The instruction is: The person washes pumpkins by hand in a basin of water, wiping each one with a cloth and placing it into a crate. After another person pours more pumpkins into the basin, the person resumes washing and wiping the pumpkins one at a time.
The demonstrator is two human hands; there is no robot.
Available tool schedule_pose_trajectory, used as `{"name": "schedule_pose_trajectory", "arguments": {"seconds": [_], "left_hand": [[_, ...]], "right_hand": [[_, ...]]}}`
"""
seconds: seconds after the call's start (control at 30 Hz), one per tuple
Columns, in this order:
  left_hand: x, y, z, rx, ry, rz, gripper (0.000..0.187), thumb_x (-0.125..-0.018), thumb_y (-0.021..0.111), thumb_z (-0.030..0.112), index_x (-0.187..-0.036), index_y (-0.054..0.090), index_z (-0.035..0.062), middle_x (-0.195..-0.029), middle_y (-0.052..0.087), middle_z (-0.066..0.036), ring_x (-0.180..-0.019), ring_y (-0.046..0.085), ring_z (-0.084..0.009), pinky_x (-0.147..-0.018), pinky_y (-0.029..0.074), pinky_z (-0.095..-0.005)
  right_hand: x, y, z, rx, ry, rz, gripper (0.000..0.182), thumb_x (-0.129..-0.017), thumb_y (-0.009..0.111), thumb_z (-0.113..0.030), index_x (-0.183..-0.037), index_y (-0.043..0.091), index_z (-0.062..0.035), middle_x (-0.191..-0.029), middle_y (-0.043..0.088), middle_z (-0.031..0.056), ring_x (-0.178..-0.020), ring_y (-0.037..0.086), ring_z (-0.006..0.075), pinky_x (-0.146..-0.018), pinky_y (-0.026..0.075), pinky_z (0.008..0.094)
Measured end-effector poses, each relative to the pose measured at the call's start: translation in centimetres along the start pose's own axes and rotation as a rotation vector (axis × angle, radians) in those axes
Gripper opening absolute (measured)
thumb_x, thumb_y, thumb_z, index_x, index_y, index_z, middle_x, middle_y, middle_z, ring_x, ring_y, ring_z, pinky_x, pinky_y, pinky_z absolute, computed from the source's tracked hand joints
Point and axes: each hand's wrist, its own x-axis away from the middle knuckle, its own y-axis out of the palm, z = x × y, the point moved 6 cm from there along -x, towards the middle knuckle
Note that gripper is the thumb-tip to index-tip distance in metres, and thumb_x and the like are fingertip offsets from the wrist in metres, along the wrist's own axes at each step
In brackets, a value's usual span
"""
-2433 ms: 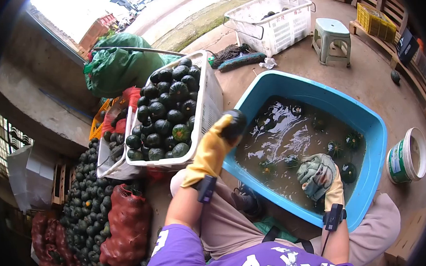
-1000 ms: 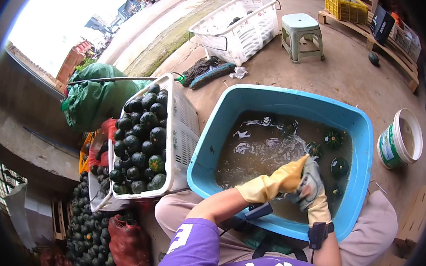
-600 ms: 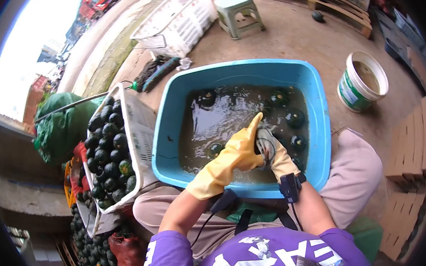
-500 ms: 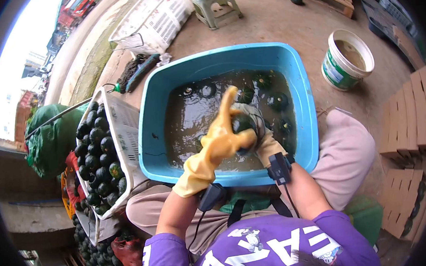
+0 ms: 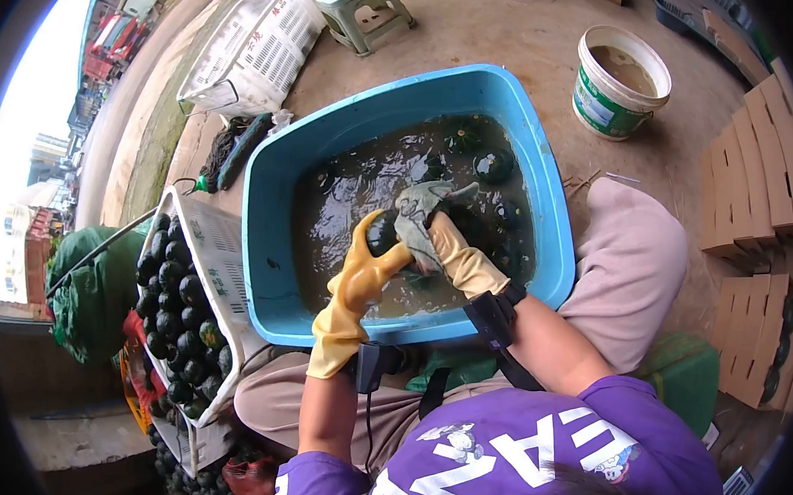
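My left hand (image 5: 360, 275), in a yellow rubber glove, grips a small dark green squash (image 5: 381, 234) from the left, thumb and fingers around it. My right hand (image 5: 460, 260), also gloved, holds a wet grey cloth (image 5: 419, 217) against the squash's right side. The cloth hides part of that squash and my right fingertips. Both hands are over a blue basin (image 5: 257, 247) of murky brown water. Other squashes float in it, among them one dark squash (image 5: 493, 166) at the right and a striped squash (image 5: 464, 136) near the far wall.
A white crate (image 5: 221, 249) full of dark squashes stands left of the basin. To the right is a white-and-green bucket (image 5: 592, 99) of brown water. Beyond the basin are a plastic stool (image 5: 359, 5) and a white basket (image 5: 262, 47). Cardboard boxes (image 5: 755, 171) are stacked at the far right.
Both hands and the squash have moved left relative to the basin. My left fingers, one stretched upward before, now curl around the squash. More of the cloth shows, and the camera view has shifted.
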Motion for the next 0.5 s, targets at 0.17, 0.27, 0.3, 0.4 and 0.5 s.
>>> {"name": "schedule_pose_trajectory", "arguments": {"seconds": [0.17,0.27,0.3,0.4,0.5], "left_hand": [[-0.6,-1.1,2.0,0.103,-0.236,-0.28,0.098,-0.07,0.087,0.036,-0.148,0.042,-0.0031,-0.118,0.067,-0.016,-0.103,0.066,-0.0213,-0.091,0.052,-0.0316],[0.1,-1.1,1.2,0.642,-0.204,0.072,0.066,-0.093,0.071,0.033,-0.144,0.047,-0.0009,-0.12,0.065,-0.013,-0.106,0.065,-0.021,-0.091,0.053,-0.0328],[0.2,-0.6,0.8,0.496,-0.121,0.095,0.063,-0.095,0.068,0.032,-0.145,0.046,0.0,-0.121,0.065,-0.014,-0.106,0.066,-0.0212,-0.091,0.053,-0.0334],[-0.8,1.1,-5.3,-0.037,-0.015,0.226,0.071,-0.088,0.073,0.037,-0.144,0.046,0.0017,-0.122,0.065,-0.019,-0.108,0.066,-0.0274,-0.094,0.052,-0.0372],[0.5,0.2,1.9,-0.293,-0.194,-0.057,0.074,-0.083,0.078,0.038,-0.141,0.05,0.0015,-0.127,0.063,-0.025,-0.115,0.065,-0.0328,-0.098,0.05,-0.0397]], "right_hand": [[2.1,-0.5,-1.8,-0.864,0.763,0.041,0.036,-0.099,0.062,-0.041,-0.109,0.068,-0.0068,-0.084,0.071,0.0053,-0.069,0.068,0.0176,-0.057,0.054,0.0329],[1.3,-0.3,-3.0,-1.217,0.815,0.319,0.028,-0.098,0.064,-0.037,-0.108,0.069,-0.011,-0.085,0.07,0.0043,-0.063,0.064,0.017,-0.055,0.053,0.0308],[0.9,0.1,0.6,-1.113,0.653,0.189,0.029,-0.096,0.066,-0.034,-0.112,0.067,-0.0102,-0.09,0.069,0.004,-0.071,0.064,0.0153,-0.062,0.054,0.0301],[0.0,-0.5,0.1,-0.415,0.557,-0.175,0.026,-0.094,0.067,-0.026,-0.113,0.067,-0.0091,-0.098,0.07,0.0085,-0.085,0.065,0.02,-0.075,0.054,0.035],[1.8,-1.1,0.4,-0.164,0.428,-0.158,0.034,-0.094,0.067,-0.019,-0.125,0.064,-0.0062,-0.116,0.067,0.0141,-0.113,0.064,0.0299,-0.092,0.052,0.0387]]}}
